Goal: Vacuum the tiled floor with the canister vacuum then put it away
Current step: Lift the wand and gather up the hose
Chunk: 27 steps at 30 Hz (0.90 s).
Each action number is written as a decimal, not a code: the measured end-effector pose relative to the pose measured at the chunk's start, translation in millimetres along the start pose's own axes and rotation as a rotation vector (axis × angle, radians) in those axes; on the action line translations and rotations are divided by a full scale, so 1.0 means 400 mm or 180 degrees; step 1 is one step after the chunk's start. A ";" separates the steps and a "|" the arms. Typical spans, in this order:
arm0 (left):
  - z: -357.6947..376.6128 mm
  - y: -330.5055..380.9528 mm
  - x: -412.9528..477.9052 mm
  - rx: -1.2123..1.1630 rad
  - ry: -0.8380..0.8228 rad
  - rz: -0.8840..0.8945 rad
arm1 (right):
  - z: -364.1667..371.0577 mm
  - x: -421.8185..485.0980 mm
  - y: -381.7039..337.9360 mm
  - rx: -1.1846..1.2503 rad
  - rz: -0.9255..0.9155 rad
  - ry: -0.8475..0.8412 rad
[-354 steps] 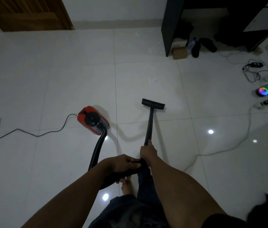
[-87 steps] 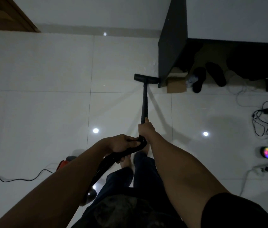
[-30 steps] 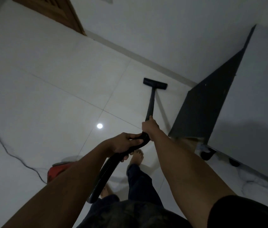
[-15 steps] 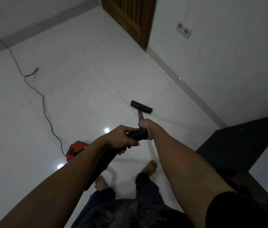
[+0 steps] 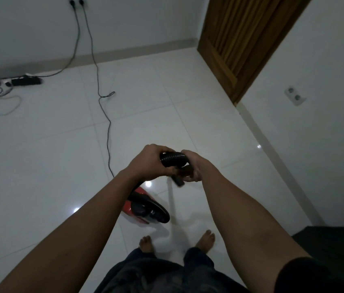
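Observation:
My left hand [image 5: 150,162] grips the black ribbed vacuum hose [image 5: 173,158] and my right hand [image 5: 192,167] grips the same hose end just to its right. The wand and floor nozzle are hidden behind my hands; only a dark tip shows below them. The red and black canister [image 5: 145,210] sits on the white tiled floor [image 5: 50,155] just below my left wrist, in front of my bare feet. Its black power cord [image 5: 105,115] runs away across the tiles to a wall socket [image 5: 77,1] at the top left.
A wooden door [image 5: 240,39] stands at the upper right, with a wall socket [image 5: 294,97] beside it. A black power strip [image 5: 24,81] with loose cables lies by the far wall at left. A dark furniture corner [image 5: 333,246] is at the lower right.
The view has swung left, away from the dark cabinet toward the door and the socket wall. The nozzle, seen ahead half a second ago, is now hidden; the canister lies closer under my arms.

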<state>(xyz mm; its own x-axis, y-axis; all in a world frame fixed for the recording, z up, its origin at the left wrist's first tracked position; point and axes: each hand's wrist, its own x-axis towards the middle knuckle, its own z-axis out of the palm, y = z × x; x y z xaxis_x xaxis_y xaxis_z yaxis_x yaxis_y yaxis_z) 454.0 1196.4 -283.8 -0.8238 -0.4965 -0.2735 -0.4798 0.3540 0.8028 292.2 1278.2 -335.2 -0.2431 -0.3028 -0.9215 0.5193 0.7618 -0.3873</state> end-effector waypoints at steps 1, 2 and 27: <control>-0.020 -0.010 -0.005 0.0049 0.0103 0.0035 | 0.022 -0.002 -0.002 -0.0133 -0.0074 -0.0042; -0.041 -0.023 -0.010 0.0077 0.0212 0.0060 | 0.046 -0.004 -0.003 -0.0240 -0.0172 -0.0058; -0.120 -0.110 -0.023 0.0365 0.1268 0.0283 | 0.227 0.043 0.050 -0.1124 -0.1309 0.0400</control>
<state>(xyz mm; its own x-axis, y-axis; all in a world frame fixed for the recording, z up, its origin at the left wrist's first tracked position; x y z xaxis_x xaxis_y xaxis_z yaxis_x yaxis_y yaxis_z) 497.0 1147.3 -291.1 -0.6933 -0.7196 0.0385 -0.4611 0.4841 0.7437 372.9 1236.2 -361.3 -0.4751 -0.5615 -0.6775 0.0601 0.7475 -0.6616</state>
